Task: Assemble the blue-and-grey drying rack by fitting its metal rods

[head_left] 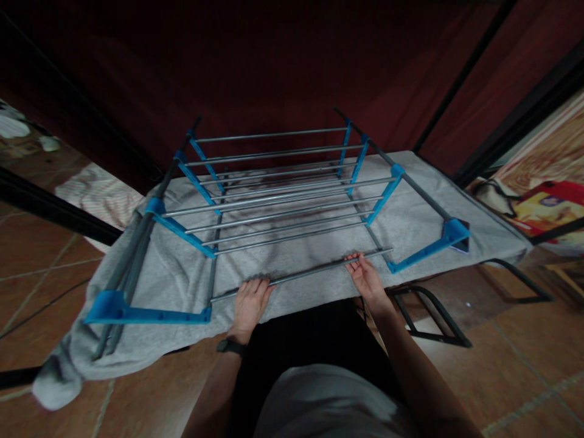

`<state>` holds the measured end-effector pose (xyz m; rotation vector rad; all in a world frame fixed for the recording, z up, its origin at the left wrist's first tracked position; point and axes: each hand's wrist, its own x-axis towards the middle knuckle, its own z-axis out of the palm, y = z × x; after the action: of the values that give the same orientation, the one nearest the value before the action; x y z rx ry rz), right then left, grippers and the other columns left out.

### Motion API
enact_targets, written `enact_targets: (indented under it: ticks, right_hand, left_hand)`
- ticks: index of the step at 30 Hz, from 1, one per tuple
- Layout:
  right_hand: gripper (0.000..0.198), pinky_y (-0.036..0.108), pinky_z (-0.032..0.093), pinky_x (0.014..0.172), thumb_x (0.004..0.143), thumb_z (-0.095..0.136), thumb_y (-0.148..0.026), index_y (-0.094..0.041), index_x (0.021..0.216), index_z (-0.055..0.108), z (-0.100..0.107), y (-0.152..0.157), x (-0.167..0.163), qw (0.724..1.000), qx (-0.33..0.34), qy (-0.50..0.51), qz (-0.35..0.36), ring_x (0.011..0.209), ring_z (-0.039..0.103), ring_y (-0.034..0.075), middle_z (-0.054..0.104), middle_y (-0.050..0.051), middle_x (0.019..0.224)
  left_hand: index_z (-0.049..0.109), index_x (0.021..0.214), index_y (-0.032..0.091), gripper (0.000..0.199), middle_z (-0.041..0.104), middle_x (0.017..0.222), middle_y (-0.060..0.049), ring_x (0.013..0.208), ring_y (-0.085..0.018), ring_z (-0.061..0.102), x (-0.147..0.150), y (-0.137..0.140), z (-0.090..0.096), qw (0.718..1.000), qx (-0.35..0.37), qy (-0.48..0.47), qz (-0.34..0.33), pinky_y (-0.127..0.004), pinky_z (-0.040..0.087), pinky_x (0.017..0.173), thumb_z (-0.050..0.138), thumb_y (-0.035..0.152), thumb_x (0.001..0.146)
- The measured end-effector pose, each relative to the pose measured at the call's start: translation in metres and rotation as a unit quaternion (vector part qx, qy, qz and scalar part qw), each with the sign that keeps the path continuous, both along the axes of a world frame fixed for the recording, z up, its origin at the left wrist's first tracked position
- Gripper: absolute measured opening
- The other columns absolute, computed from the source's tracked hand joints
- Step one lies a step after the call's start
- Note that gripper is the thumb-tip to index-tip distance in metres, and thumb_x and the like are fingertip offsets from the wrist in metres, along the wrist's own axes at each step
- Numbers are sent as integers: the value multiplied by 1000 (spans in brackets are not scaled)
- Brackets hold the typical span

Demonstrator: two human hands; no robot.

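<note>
A grey metal rod (310, 272) lies across the near side of a partly assembled rack (283, 198) with grey tubes and blue plastic brackets. My left hand (250, 301), with a dark watch on its wrist, is closed over the rod left of its middle. Towards the rod's right end, my right hand (367, 281) pinches it between thumb and fingers. The rod's left end lies by the near-left blue bracket (150, 313). Its right end is above the near-right blue bracket (429, 246). Several crossbars span the brackets farther back.
A grey blanket (182, 274) covers the surface under the rack. Several loose tubes (132, 261) lie at the left. A phone (460, 243) is partly behind the right bracket. Black metal frames (438, 313) stand at the lower right, and a dark red panel (274, 67) rises behind.
</note>
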<state>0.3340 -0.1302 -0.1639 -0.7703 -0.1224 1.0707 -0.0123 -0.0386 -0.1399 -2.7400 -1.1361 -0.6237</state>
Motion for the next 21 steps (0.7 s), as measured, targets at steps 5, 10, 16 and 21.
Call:
enact_targets:
  ticks: [5,10,16,21]
  right_hand:
    - [8,34,54,95,84,68,-23,-26,91,68,2,-2,2,1000,10,23,10,97,68,14,72,-2,95]
    - [16,32,53,96,82,68,-17,-27,94,69,2,-3,0,1000,0,-3,6,98,68,13,73,-2,96]
    - [13,31,52,96,80,74,-20,-27,90,68,0,-1,-2,1000,3,-14,-1,96,68,12,72,-3,93]
    - [12,30,52,95,80,75,-20,-27,87,69,-1,0,-2,1000,8,-11,-8,95,68,12,73,-4,92]
  left_hand:
    - [64,103,18,28,69,89,-7,85,-24,62,1,1,0,1000,0,1,-2,-38,43,79,44,37,100]
    - [64,106,19,28,70,90,-8,85,-25,63,0,2,-2,1000,-18,-21,-5,-38,44,79,45,39,99]
    - [63,105,20,25,70,93,-8,88,-24,64,-3,3,-7,1000,-7,-24,2,-37,45,82,43,34,100]
    - [63,105,19,24,69,90,-7,85,-24,62,-4,3,-6,1000,6,-15,3,-38,45,80,45,33,99]
